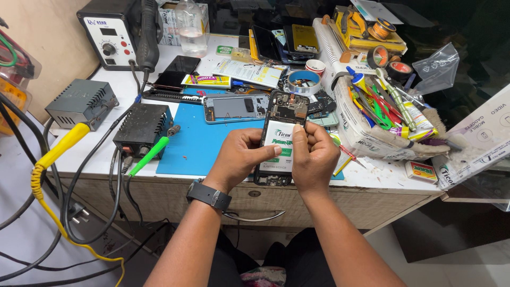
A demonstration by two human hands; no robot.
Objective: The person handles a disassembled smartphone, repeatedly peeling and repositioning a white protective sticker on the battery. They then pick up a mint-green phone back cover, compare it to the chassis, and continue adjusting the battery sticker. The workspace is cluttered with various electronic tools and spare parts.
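While both your hands grip the opened phone [280,139] above the blue mat [196,143], left hand [239,157] at nine o'clock, right hand [314,157] at three, thumbs pressing its white battery [280,139], you seem mid-seating it, which calls for even pressure.

White desk [393,183] with drawer, pale floor [451,266]

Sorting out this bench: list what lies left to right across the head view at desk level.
Grey metal box → black ribbed power unit → blue work mat → left hand → opened black phone with white battery → right hand → white tray of coloured tools → white cardboard box.
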